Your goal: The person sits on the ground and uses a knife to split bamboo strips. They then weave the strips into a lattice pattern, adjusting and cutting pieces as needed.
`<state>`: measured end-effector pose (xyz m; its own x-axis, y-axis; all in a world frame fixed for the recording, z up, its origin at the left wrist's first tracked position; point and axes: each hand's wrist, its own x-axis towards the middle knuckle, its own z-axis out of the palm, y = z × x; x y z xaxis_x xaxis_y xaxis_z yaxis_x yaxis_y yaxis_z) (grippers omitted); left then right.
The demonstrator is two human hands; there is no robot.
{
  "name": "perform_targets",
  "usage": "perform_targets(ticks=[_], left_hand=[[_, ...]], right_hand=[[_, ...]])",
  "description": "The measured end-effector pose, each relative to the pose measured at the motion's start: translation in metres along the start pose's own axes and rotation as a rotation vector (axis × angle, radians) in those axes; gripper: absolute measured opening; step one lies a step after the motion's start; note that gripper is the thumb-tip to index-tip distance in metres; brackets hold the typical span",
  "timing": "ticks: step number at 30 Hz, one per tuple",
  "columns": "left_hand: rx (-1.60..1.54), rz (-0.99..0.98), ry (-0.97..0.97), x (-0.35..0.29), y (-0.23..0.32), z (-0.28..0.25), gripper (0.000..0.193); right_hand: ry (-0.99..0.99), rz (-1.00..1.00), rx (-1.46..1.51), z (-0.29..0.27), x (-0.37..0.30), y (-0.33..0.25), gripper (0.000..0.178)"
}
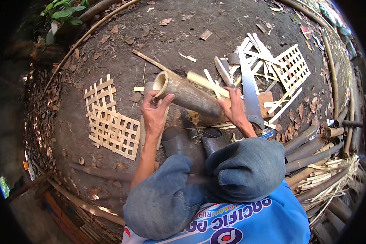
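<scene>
Bamboo tube (191,95), one, aslant before the knees (246,162); left hand (153,114) gripping its open end, right hand (234,107) gripping near the other, probably to steady it; one saw (249,87), one knife (223,72) near right hand, presumably for easy reach; one lattice (293,67) beside loose strips (263,57)

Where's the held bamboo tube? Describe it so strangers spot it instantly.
Find the denim knees, low in the picture. Just beyond, the thick bamboo tube slants between left hand and right hand, wide hollow end leftward. Unlike the bamboo pile at right, it's handheld.
</scene>
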<state>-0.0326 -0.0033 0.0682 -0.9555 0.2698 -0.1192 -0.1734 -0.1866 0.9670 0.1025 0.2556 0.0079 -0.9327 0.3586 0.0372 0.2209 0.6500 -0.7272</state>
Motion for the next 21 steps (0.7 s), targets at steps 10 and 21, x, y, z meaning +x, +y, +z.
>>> perform_targets(ticks=[10,21], left_hand=[[0.205,0.023,0.053,0.024,0.035,0.013,0.02],[0.017,-0.013,0.294,0.042,0.028,-0.052,0.027]], right_hand=[[0.119,0.048,0.088,0.011,-0.016,0.019,0.032],[-0.061,0.339,-0.051,0.021,0.022,0.022,0.025]])
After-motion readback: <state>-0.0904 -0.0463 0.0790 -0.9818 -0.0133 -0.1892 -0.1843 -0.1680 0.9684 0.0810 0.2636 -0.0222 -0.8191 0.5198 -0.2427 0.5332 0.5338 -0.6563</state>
